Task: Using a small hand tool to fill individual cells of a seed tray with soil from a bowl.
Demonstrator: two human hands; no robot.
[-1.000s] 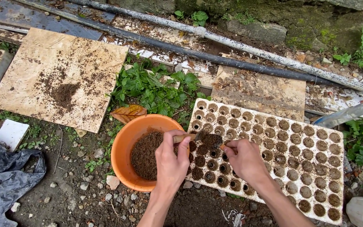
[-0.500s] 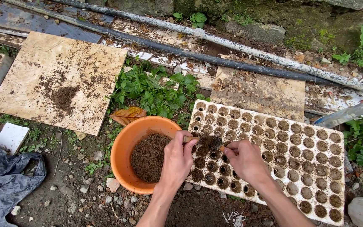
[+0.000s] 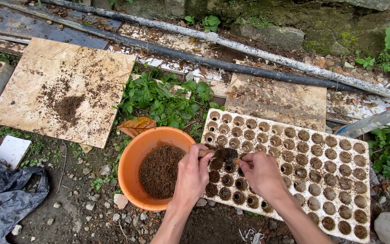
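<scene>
**Soil scoop over seed tray**

Left hand (image 3: 192, 174) grips a wooden-handled scoop (image 3: 222, 154) heaped with soil, above the white pitted seed tray (image 3: 290, 169). Right hand (image 3: 262, 174) fingers pinched at the scoop's edge, contents hidden. Round orange bowl (image 3: 134, 158) of crumbly soil touches the tray's left end.

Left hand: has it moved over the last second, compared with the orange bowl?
Yes. The left hand has shifted right, off the orange bowl and toward the seedling tray, carrying the soil-loaded scoop closer to the right hand.
</scene>
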